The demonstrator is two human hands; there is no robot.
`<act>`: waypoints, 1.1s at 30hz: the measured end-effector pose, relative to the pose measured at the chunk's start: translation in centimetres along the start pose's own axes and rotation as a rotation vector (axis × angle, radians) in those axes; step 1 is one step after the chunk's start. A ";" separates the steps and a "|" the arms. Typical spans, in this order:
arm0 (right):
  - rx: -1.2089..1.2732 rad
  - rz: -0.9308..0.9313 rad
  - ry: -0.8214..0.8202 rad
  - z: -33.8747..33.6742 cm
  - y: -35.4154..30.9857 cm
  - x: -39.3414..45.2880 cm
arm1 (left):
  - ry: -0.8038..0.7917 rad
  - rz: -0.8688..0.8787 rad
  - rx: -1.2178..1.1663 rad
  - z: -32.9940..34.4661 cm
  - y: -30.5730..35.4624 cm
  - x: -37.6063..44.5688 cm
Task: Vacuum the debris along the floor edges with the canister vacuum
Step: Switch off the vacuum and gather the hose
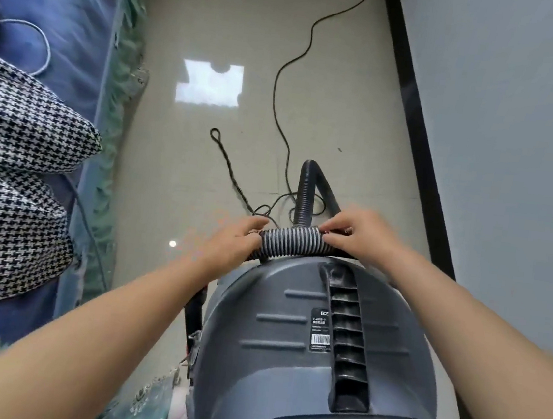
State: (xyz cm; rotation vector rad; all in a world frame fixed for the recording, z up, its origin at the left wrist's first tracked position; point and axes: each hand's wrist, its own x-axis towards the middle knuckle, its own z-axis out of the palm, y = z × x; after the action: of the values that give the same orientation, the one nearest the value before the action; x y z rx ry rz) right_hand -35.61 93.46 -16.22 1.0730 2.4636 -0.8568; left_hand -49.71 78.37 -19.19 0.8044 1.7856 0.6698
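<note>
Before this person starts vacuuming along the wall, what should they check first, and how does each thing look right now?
1. Grip on the hose: ok. The left hand and right hand both hold the ribbed hose lying across the top of the canister.
2. Hose free to pull out: cannot tell. It loops up beyond the hands; its far end is hidden.
3. Nozzle fitted: cannot tell, none in view.
4. Power cord clear of the path: not ok. It trails across the floor and tangles just ahead of the canister.
5. Access to the black baseboard: ok, nothing shows against it.
</note>
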 end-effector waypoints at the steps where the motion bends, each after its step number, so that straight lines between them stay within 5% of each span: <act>1: 0.023 0.009 0.015 0.0 0.2 0.2 | 0.027 0.024 0.021 0.8 0.6 0.5; 7: -0.196 0.057 -0.208 1.9 2.2 1.9 | 0.197 -0.059 0.463 4.4 1.7 4.3; 15: -0.272 -0.040 -0.405 2.6 2.5 1.6 | 0.001 -0.059 0.651 4.0 0.4 3.4; 27: -0.279 0.015 -0.383 4.3 2.6 3.5 | -0.113 -0.155 0.524 4.6 -2.3 5.9; 33: -0.091 0.175 -0.249 3.9 3.0 1.3 | 0.001 -0.143 0.498 4.1 -2.9 3.8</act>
State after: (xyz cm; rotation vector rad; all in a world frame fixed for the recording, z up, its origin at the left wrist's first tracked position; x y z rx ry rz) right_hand -34.08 93.29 -21.07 1.0618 2.1480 -0.7660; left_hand -47.41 79.79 -24.87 0.9877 2.0193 0.1258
